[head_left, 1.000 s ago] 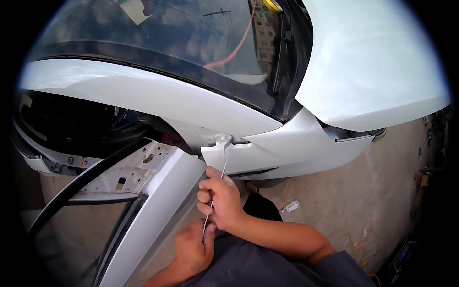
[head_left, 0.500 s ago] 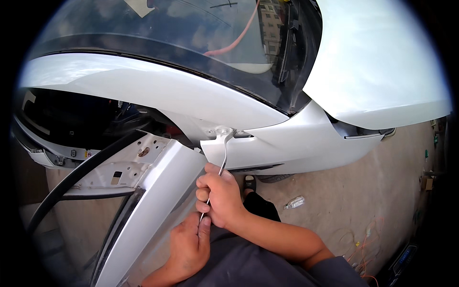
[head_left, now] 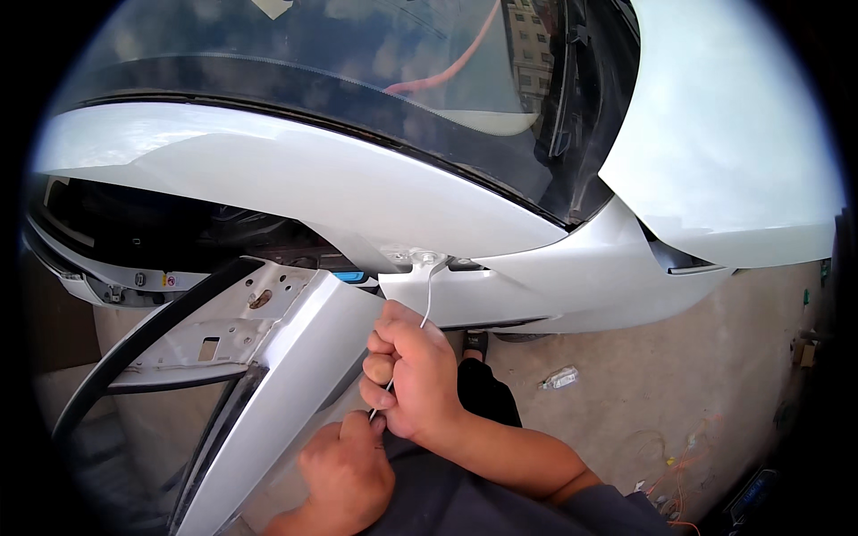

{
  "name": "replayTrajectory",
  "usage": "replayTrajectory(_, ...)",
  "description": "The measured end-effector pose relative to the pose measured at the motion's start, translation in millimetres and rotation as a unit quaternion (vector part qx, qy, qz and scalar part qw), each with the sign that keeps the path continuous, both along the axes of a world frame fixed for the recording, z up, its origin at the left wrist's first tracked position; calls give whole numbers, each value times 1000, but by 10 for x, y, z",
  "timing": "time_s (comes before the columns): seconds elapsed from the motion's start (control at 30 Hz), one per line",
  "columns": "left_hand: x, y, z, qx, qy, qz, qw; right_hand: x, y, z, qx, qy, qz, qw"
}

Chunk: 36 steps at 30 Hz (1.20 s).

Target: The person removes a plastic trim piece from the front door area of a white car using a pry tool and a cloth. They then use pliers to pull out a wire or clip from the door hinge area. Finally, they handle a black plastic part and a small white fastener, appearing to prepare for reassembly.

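My right hand (head_left: 411, 375) grips a thin silver metal rod (head_left: 430, 295), fingers curled round it, near the bottom centre. Below it, my left hand (head_left: 347, 469) is closed on the rod's lower end, knuckles upward. The rod's bent upper end reaches a bolted metal fitting (head_left: 420, 258) in the fender gap beside the windscreen pillar; the exact contact is too small to tell. A detached-looking or opened white door (head_left: 286, 393), its inner metal and black frame showing, stands just left of my hands.
The windscreen (head_left: 313, 54) spans the top; the white bonnet (head_left: 724, 125) is at upper right. A white fender (head_left: 581, 277) extends rightward. On the concrete floor (head_left: 608, 420) lie a plastic bottle (head_left: 559, 377) and tangled cords (head_left: 679, 464). My foot (head_left: 474, 344) shows below the car.
My left hand has shifted slightly left and rolled so more of its back shows. My right hand stays on the rod. The view has shifted, moving the bonnet rightward in the picture.
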<state>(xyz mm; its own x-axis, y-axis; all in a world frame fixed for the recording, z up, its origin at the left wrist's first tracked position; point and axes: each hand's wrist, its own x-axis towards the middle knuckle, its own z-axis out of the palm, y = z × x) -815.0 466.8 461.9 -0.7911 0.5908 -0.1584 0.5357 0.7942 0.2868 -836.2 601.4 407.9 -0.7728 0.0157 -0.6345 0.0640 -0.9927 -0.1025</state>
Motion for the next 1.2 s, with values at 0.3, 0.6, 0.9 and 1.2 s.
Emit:
replayTrajectory(0.3, -18, -92, -146, 73, -81, -6, 994, 16, 7, 3, 31, -52, 24, 998)
replayTrajectory(0.6, -121, -111, -185, 117, -98, -21, 988, -1, -18, -35, 34, -35, 8, 999)
replayTrajectory(0.9, -328, -188, -74, 58, 4, -110, 992, -70, -84, -24, -14, 25, -33, 999)
replayTrajectory(1.2, -726, -205, 82, 77, 6, -155, 985, -261, -191, 63, 0, -6, -99, 995)
